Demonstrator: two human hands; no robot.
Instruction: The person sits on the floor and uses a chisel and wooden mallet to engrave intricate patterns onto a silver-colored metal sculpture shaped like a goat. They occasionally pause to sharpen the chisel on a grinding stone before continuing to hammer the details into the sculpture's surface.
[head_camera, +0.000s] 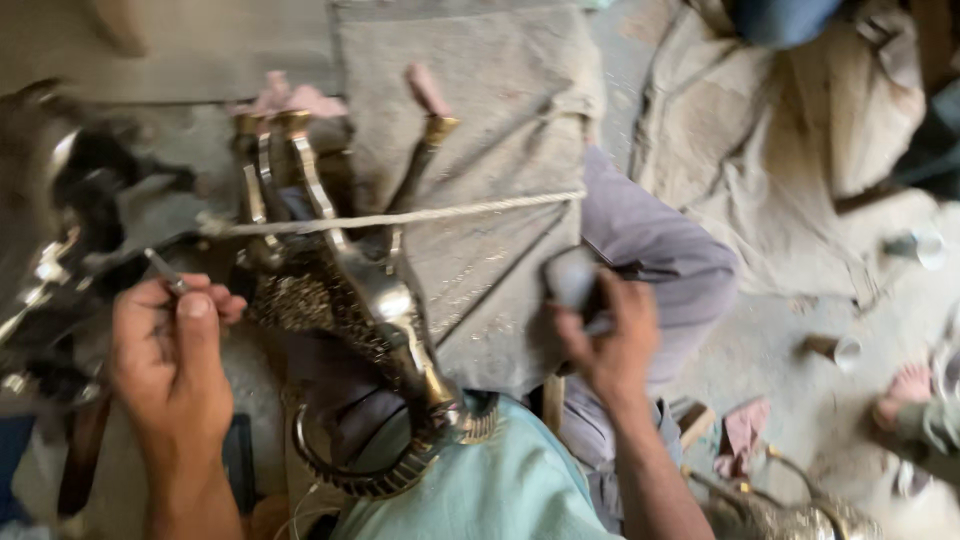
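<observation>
A brass animal figure (345, 290) with ornate engraving lies upside down across my lap, its legs pointing away from me. My left hand (170, 360) is closed on a thin metal tool (165, 272) just left of the figure's body. At the right of the figure my right hand (605, 335) grips a small grey hammer-like block (572, 278), raised above my knee. A taut rope (400, 218) runs across the figure's legs. The picture is blurred by motion.
A sackcloth (470, 110) covers the floor ahead. More dark and brass metal figures (55, 230) stand at the left. Another person's foot (905, 385) shows at the right edge, near two small cups (835, 350). Another brass piece (790, 515) lies at the bottom right.
</observation>
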